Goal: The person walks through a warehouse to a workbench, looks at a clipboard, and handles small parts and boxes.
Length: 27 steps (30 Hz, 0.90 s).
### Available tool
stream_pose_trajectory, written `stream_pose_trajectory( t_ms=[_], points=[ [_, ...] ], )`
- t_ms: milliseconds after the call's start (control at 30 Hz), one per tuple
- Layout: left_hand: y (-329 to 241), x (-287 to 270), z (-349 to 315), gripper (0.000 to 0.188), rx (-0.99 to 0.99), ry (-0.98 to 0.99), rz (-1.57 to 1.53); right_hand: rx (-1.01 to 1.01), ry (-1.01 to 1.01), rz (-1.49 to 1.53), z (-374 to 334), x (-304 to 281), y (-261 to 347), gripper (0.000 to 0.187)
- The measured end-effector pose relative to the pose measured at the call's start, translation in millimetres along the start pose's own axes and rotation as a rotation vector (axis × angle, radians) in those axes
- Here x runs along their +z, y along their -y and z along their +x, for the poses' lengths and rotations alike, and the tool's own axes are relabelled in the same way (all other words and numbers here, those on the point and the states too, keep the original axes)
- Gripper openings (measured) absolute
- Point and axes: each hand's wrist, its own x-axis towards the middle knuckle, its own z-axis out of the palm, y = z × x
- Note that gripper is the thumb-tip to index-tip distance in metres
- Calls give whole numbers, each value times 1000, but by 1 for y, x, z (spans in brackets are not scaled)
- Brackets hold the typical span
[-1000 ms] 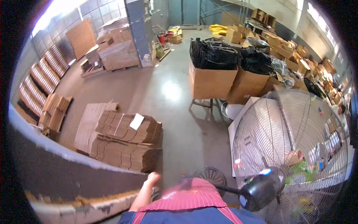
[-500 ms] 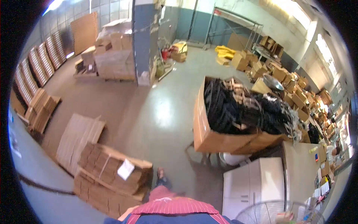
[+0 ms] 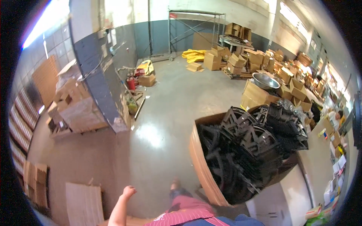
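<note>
My left hand (image 3: 129, 191) hangs in front of me at the lower middle, with its bare forearm rising from the bottom edge. Its fingers look loosely curled, and nothing shows in them. Over the floor it swings, apart from everything, nearest to a flat stack of cardboard (image 3: 85, 203) on its left. My right hand is out of sight. Close on my right stands a large open carton (image 3: 201, 162) heaped with black moulded-looking parts (image 3: 241, 147), their exact kind unclear.
A blue-and-white pillar (image 3: 94, 64) stands at left beside a wrapped pallet load (image 3: 81, 113). Ahead are a red extinguisher (image 3: 131, 83), a yellow sheet (image 3: 194, 55) and a metal frame (image 3: 196, 32). Many cartons and a metal basin (image 3: 266, 80) line the right side.
I have moved forward: the carton of black parts is larger and nearer, and the pillar has shifted left. My left hand has come into view; the bundled cardboard has mostly dropped out.
</note>
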Motion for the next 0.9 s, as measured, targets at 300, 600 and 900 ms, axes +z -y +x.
stream_pose_trajectory(
  t_ms=[300,600,900],
  points=[
    [-88,-64,165,39,188,517,605,-209,-41,107,171,-78,287,26],
    [-272,-78,360,38,85,473,536,-172,-139,278,276,-173,460,27],
    [-460,-186,648,38,146,545,962,165,-169,428,326,-209,553,27]
  ],
)
